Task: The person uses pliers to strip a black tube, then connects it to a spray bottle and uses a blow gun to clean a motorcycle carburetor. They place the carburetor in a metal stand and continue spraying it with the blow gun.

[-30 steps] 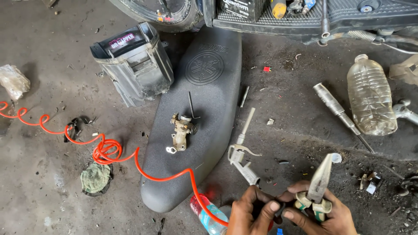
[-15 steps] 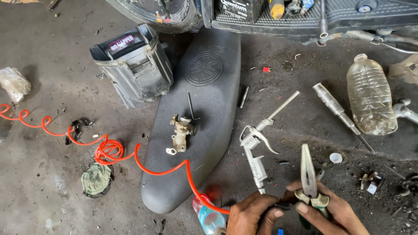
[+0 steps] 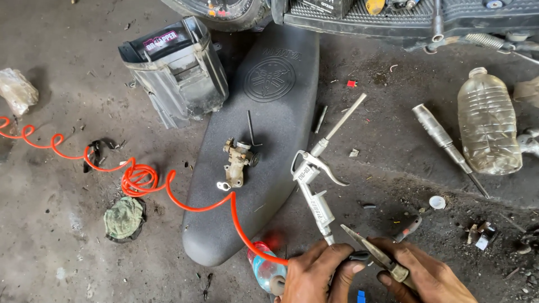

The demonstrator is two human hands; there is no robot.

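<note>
**Air gun gripped at its base, pliers at the fitting**

Air blow gun (image 3: 314, 179) stands propped up from the person's hands at the bottom edge of the view, its long thin nozzle slanting up and to the right over the dirty floor (image 3: 56, 235), just beside the right edge of the black scooter seat (image 3: 269, 129). The left hand (image 3: 317, 275) comes in from the bottom, fingers curled shut around the gun's lower end where the orange coiled hose (image 3: 140, 179) meets it. The right hand (image 3: 426, 278) lies just beside it, closed around the handles of a pair of needle-nose pliers (image 3: 373, 252), whose tips point up and left toward the base of the gun; whether the tips actually bite on the fitting cannot be told.

One air gun, one pair of pliers, one coiled hose and two hands show. On the seat lie one brass-coloured carburetor (image 3: 237, 163) and one dark hex key (image 3: 250, 128). Two plastic bottles are in sight: a large clear one (image 3: 488, 120) at the right, a small one (image 3: 266, 272) by the left hand.

The gun is silvery metal with a curved trigger lever and a straight tube nozzle.
</note>
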